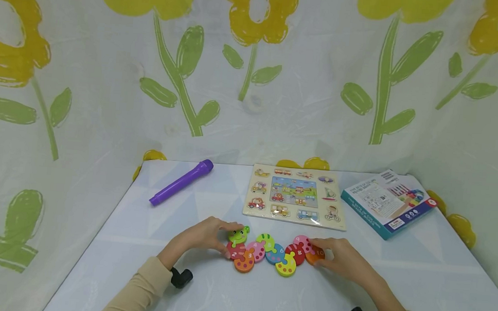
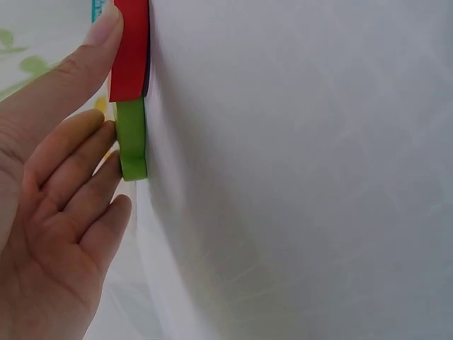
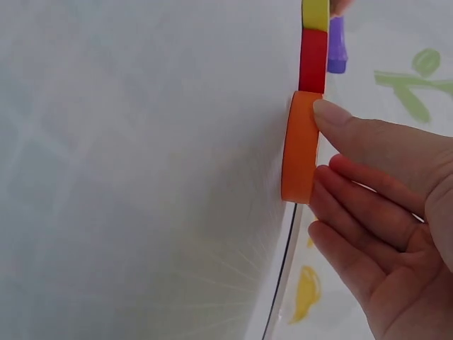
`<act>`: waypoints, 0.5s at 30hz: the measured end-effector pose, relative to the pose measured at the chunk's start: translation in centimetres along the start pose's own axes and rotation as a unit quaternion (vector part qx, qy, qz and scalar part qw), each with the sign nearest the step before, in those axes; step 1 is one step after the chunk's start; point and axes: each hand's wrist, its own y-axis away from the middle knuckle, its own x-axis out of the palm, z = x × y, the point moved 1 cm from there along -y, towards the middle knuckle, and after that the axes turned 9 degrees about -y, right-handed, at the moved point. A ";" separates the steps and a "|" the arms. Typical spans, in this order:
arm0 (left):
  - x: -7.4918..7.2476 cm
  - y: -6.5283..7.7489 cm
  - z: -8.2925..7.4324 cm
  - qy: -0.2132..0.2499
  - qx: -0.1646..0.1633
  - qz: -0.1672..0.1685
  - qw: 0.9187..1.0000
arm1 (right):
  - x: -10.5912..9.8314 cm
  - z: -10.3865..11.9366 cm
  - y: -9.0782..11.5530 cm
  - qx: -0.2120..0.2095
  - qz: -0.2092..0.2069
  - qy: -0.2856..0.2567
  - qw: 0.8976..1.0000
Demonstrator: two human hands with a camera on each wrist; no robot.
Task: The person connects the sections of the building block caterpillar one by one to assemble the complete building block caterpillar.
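Observation:
A wooden number caterpillar puzzle (image 1: pixel 275 253) lies flat on the table as a wavy chain of joined colored pieces. Its smiling green head (image 1: pixel 238 235) is at the left end, the orange piece marked 10 (image 1: pixel 317 255) at the right. My left hand (image 1: pixel 207 235) holds the head end, with the thumb on the red piece (image 2: pixel 129 53) and fingertips against the green edge (image 2: pixel 132 142). At the other end my right hand (image 1: pixel 340 260) holds the orange piece (image 3: pixel 300 149) between thumb and fingers. Fingers partly cover the end pieces in the head view.
Behind the caterpillar lies a wooden picture puzzle board (image 1: pixel 292 217) with vehicles. A purple microphone-shaped stick (image 1: pixel 182 183) is at the back left. The boxed set (image 1: pixel 387 203) sits at the back right. Flower-printed cloth (image 1: pixel 297 105) hangs around the white table (image 1: pixel 237 301).

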 end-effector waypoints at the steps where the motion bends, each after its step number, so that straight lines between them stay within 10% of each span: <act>1: 0.0 0.0 0.0 0.001 -0.001 0.001 1.000 | 0.0 0.0 0.0 0.000 -0.001 0.001 1.000; 15: 0.0 0.2 -0.1 0.014 0.007 -0.007 1.000 | -0.2 0.1 0.5 -0.010 -0.016 -0.006 1.000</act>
